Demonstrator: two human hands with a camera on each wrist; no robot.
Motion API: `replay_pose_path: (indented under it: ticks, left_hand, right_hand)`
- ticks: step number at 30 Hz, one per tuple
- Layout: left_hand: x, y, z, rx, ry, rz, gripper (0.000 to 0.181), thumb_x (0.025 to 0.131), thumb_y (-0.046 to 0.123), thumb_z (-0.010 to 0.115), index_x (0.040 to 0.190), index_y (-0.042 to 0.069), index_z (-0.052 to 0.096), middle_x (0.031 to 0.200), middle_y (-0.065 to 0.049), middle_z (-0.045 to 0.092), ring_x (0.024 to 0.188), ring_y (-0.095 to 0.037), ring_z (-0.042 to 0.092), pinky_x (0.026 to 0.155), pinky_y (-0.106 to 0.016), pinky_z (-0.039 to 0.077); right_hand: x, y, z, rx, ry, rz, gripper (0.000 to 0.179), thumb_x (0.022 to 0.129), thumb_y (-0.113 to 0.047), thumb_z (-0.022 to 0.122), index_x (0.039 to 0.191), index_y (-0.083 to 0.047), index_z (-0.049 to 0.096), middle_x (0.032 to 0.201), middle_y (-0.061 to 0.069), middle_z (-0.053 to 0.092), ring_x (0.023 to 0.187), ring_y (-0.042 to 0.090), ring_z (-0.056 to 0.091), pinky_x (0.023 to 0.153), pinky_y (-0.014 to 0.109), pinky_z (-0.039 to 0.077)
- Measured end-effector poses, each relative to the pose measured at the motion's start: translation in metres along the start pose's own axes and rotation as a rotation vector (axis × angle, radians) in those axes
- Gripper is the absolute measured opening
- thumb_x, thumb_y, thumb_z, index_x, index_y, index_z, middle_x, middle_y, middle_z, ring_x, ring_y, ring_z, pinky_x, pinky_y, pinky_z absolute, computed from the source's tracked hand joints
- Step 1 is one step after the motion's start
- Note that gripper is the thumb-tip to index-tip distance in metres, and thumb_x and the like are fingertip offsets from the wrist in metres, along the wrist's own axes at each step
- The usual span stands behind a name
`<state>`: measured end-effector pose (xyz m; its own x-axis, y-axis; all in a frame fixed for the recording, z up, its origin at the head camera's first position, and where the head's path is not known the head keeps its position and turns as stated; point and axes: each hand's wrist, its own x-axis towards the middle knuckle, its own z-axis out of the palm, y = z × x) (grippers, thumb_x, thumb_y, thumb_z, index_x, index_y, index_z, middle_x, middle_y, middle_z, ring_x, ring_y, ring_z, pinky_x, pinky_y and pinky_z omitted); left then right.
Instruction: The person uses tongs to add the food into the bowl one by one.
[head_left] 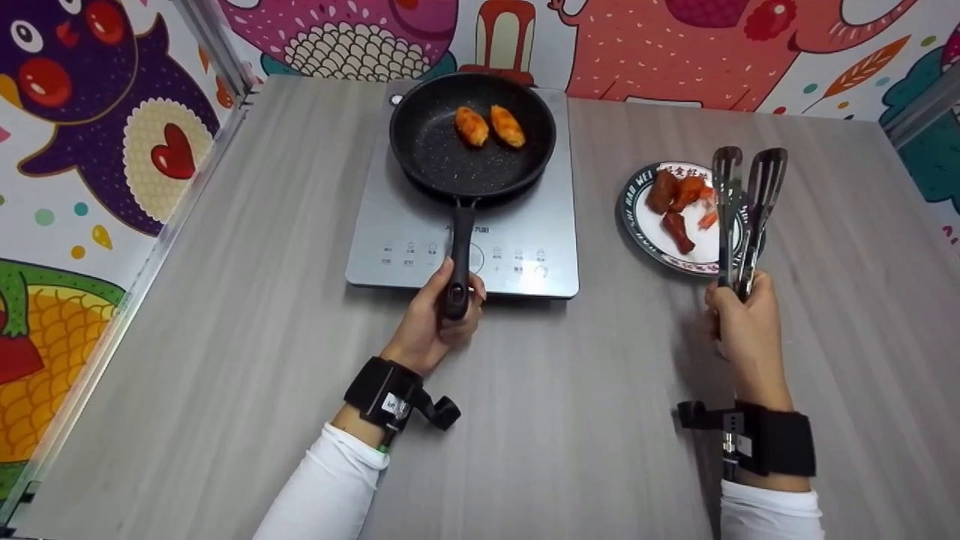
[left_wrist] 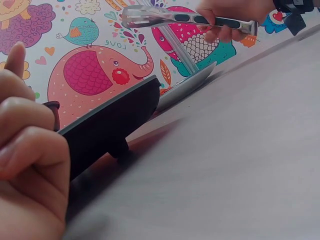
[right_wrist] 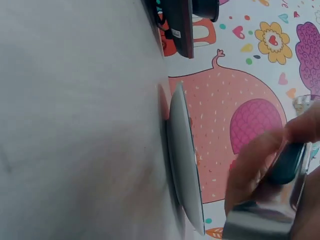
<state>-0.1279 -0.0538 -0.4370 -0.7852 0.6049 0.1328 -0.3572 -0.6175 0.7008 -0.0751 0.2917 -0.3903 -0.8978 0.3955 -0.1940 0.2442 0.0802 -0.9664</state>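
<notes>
My left hand point(head_left: 431, 326) grips the black handle of a speckled frying pan point(head_left: 442, 165), which rests on a silver induction cooker point(head_left: 382, 225). Inside the pan lie two orange-brown food pieces point(head_left: 471, 126) that look like chicken wings. Metal tongs point(head_left: 724, 217) are held in my right hand point(head_left: 750, 330), their two ends pointing away and apart with nothing between them. They pass over the right side of a patterned plate point(head_left: 636, 236). On that plate are a small drumstick point(head_left: 677, 232), browned pieces point(head_left: 663, 191) and red-and-white bits point(head_left: 707, 219).
The grey wood-grain table point(head_left: 555, 420) ends at a wall point(head_left: 660, 52) with cartoon animals at the back. Another painted panel point(head_left: 97, 150) stands along the left edge. In the right wrist view the plate point(right_wrist: 181, 155) shows edge-on, low on the table.
</notes>
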Motion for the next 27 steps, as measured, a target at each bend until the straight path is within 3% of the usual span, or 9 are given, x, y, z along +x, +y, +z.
replay_pose_path:
  ticks: [3, 5, 9, 12, 16, 21, 27]
  left_hand:
    - [0.0, 0.0, 0.0, 0.0, -0.001, -0.005, 0.046, 0.096, 0.043, 0.032, 0.09, 0.002, 0.052, 0.047, 0.009, 0.035, 0.038, -0.009, 0.017, 0.036, -0.026, 0.009]
    - [0.0, -0.001, 0.0, 0.001, 0.0, -0.007, 0.046, 0.096, 0.043, 0.032, 0.09, 0.002, 0.052, 0.047, 0.009, 0.035, 0.038, -0.009, 0.017, 0.036, -0.026, 0.009]
    - [0.0, -0.001, 0.0, 0.004, 0.008, -0.018, 0.046, 0.096, 0.043, 0.031, 0.089, 0.002, 0.052, 0.048, 0.009, 0.036, 0.039, -0.009, 0.017, 0.036, -0.026, 0.009]
    - [-0.001, -0.001, 0.0, 0.005, 0.014, -0.023, 0.046, 0.096, 0.043, 0.03, 0.089, 0.003, 0.052, 0.048, 0.009, 0.036, 0.039, -0.009, 0.017, 0.036, -0.026, 0.009]
    - [-0.002, -0.001, -0.001, 0.001, 0.014, -0.017, 0.045, 0.096, 0.042, 0.03, 0.09, 0.003, 0.052, 0.048, 0.009, 0.036, 0.039, -0.009, 0.017, 0.036, -0.026, 0.009]
    - [-0.001, -0.001, -0.001, -0.006, 0.007, -0.012, 0.045, 0.096, 0.042, 0.031, 0.09, 0.003, 0.053, 0.049, 0.009, 0.038, 0.04, -0.009, 0.018, 0.036, -0.026, 0.01]
    - [-0.001, 0.0, 0.0, -0.003, 0.013, -0.016, 0.045, 0.096, 0.043, 0.032, 0.089, 0.003, 0.052, 0.049, 0.009, 0.038, 0.04, -0.009, 0.018, 0.037, -0.026, 0.01]
  right_hand:
    - [-0.001, 0.0, -0.004, -0.058, -0.001, 0.034, 0.027, 0.085, -0.007, 0.046, 0.107, -0.015, 0.033, 0.068, 0.004, 0.044, 0.044, 0.013, 0.04, 0.031, 0.025, 0.03]
    - [-0.002, 0.001, -0.006, -0.106, 0.002, 0.034, 0.038, 0.085, -0.008, 0.045, 0.119, -0.015, 0.031, 0.067, 0.004, 0.045, 0.044, 0.013, 0.04, 0.032, 0.026, 0.031]
    - [-0.001, 0.005, -0.008, -0.25, -0.002, -0.054, 0.061, 0.088, -0.011, 0.043, 0.14, -0.025, 0.014, 0.066, 0.005, 0.047, 0.042, 0.016, 0.044, 0.033, 0.03, 0.037]
    - [0.001, 0.01, -0.009, -0.324, -0.032, -0.106, 0.071, 0.091, -0.018, 0.044, 0.14, -0.04, -0.002, 0.069, 0.009, 0.051, 0.041, 0.017, 0.048, 0.035, 0.032, 0.041]
    - [0.003, 0.016, -0.009, -0.346, -0.086, -0.078, 0.072, 0.092, -0.031, 0.047, 0.133, -0.05, -0.01, 0.078, 0.013, 0.055, 0.041, 0.015, 0.049, 0.039, 0.032, 0.045]
    - [0.004, 0.019, -0.008, -0.399, -0.12, -0.057, 0.069, 0.091, -0.039, 0.048, 0.135, -0.048, -0.004, 0.076, 0.016, 0.054, 0.042, 0.016, 0.051, 0.041, 0.035, 0.047]
    - [0.006, 0.019, -0.007, -0.445, -0.135, -0.09, 0.071, 0.09, -0.042, 0.048, 0.143, -0.027, 0.003, 0.078, 0.017, 0.055, 0.044, 0.018, 0.052, 0.04, 0.033, 0.046]
